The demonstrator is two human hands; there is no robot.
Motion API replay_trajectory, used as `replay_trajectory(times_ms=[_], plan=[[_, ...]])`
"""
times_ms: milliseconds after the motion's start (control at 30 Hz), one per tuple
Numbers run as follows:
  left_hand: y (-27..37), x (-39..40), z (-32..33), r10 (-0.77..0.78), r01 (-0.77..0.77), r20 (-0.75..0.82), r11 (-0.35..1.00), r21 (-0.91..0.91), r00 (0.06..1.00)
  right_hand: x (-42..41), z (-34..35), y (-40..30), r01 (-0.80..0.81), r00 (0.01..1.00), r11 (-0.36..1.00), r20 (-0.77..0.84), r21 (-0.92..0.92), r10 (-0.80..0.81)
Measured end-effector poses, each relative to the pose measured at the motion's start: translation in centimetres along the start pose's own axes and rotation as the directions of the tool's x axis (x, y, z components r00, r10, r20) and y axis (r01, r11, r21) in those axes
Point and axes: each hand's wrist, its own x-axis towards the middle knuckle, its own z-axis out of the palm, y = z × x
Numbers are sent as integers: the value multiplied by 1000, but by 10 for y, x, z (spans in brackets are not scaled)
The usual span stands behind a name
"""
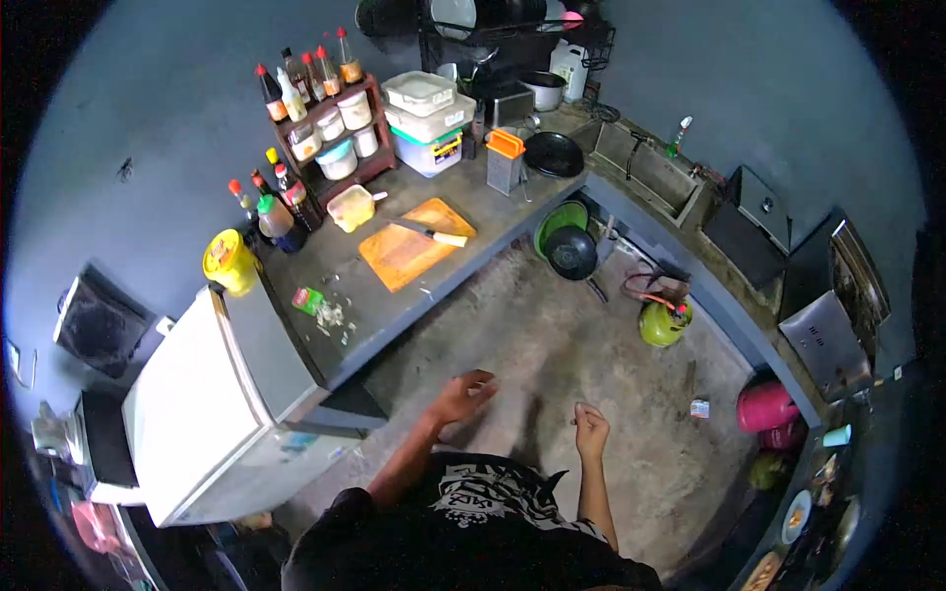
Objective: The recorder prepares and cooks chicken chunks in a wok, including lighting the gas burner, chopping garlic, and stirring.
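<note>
My left hand (465, 397) hangs over the concrete floor, holding nothing, with its fingers apart and slightly bent. To its right, my right hand (591, 428) is loosely curled and nothing shows in it. Ahead on the counter (399, 314) lies an orange-brown cutting board (399, 262). A knife (436, 235) with a pale handle rests across the board. Behind it stands a plastic tub (352, 208) with yellowish contents. Toward the fridge, a small green packet (308, 300) lies beside scattered whitish peelings (331, 316). Both hands are apart from all of these.
A white fridge (199, 414) stands at the left. Sauce bottles and jars fill a wooden rack (377, 122). An orange-handled box grater (505, 164) stands near a black pan (554, 154). A sink (650, 166) is at the right. A green gas cylinder (664, 323) stands on the floor.
</note>
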Motion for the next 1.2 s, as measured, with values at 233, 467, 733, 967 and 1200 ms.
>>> replay_trajectory(times_ms=[233, 467, 733, 967, 1200], plan=[[-25, 27, -89, 174, -144, 246, 980, -136, 953, -33, 79, 18, 119, 977, 993, -179, 14, -114], [-22, 61, -141, 120, -102, 131, 985, -139, 984, -12, 124, -99, 73, 932, 994, -350, -81, -97], [-16, 139, -116, 113, -123, 119, 990, 75, 986, 149, 115, -107, 192, 969, 979, -141, -69, -200], [32, 264, -109, 167, -7, -283, 872, 489, 944, 336, 114, -222, 574, 816, 809, 161, -123, -555], [50, 335, -118, 177, 49, -429, 884, 465, 886, 462, 137, -286, 690, 681, 723, 318, 22, -660]])
